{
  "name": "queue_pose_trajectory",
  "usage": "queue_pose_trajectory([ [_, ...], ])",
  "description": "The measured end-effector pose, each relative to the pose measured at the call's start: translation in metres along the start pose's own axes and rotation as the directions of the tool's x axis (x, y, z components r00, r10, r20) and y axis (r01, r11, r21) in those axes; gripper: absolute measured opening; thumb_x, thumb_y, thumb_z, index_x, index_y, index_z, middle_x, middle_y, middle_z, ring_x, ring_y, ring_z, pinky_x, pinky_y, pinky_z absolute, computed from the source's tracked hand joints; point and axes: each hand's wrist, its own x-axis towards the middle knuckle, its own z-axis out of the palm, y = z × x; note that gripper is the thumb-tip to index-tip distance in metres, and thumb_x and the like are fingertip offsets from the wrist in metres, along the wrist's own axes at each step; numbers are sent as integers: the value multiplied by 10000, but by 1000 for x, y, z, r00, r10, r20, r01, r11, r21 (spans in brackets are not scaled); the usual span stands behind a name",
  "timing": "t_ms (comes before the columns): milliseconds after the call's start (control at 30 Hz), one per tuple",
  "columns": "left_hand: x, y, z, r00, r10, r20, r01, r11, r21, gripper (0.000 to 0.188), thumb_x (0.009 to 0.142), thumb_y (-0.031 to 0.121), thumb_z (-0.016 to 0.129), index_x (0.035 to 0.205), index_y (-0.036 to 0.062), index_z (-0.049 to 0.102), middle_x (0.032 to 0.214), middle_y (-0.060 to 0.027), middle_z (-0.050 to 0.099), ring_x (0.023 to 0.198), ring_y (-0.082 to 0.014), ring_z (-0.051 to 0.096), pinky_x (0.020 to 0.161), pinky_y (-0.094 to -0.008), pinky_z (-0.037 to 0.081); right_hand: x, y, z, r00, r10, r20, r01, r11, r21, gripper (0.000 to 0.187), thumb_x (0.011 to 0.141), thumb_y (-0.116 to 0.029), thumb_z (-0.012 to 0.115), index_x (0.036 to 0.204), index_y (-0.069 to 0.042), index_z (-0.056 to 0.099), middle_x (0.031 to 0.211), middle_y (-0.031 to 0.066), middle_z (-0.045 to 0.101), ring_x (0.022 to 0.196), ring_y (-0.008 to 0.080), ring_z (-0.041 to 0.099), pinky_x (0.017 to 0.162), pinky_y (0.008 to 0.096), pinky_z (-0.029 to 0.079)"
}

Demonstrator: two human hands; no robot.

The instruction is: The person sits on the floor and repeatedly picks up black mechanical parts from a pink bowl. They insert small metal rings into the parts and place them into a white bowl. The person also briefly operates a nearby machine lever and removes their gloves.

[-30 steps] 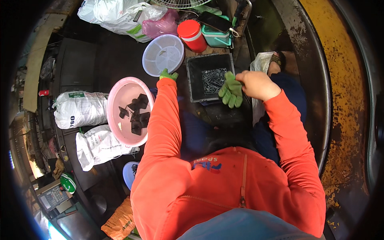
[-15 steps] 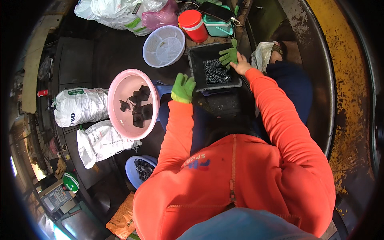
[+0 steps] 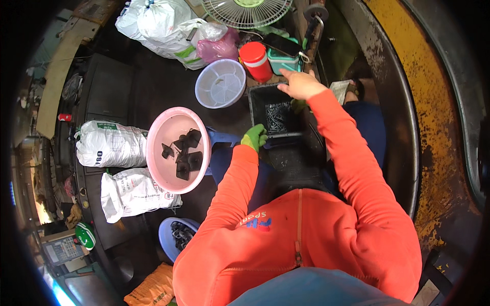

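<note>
My right hand [image 3: 304,85] is bare and stretched out over the far right edge of a black bin [image 3: 261,133], fingers extended and holding nothing. It is just short of a mint-green box [image 3: 283,62] with a dark phone [image 3: 282,45] lying on top. Below this hand, a loose green glove [image 3: 298,105] lies at the bin's right rim, partly hidden. Long dark bolts or screws [image 3: 278,117] fill part of the bin. My left hand [image 3: 253,137], in a green glove, is beside the bin's near left corner with its fingers curled; what they hold, if anything, is hidden.
Left of me stands a pink basin [image 3: 153,153] with several black pieces. Farther off are a pale blue basin [image 3: 219,84], a red jug [image 3: 256,61], plastic bags [image 3: 153,30] and a fan [image 3: 247,13]. White sacks [image 3: 112,145] and a blue basin [image 3: 168,245] are also at left.
The green glove has come off my right hand's fingers and now lies at the bin's rim. That hand has moved toward the mint-green box. My left hand's fingers have curled near the bin.
</note>
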Motion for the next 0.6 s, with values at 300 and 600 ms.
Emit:
queue_pose_trajectory([
  [300, 12, -22, 2, 907, 57, 416, -378, 543, 750, 300, 897, 315, 530, 990, 59, 655, 888, -103, 650, 752, -228, 598, 675, -381, 483, -120, -3, -34, 523, -839, 148, 271, 328, 905, 210, 937, -219, 596, 896, -22, 658, 861, 57, 643, 850, 163, 630, 751, 282, 469],
  [600, 37, -31, 14, 873, 18, 487, -487, 17, 873, 331, 927, 297, 470, 1121, 111, 664, 1154, -151, 638, 1090, -308, 597, 916, -399, 459, -99, 38, 31, 815, -451, 363, 334, 878, 342, 541, 902, -295, 633, 1389, -147, 448, 1166, 114, 647, 1008, 275, 630, 839, 364, 495],
])
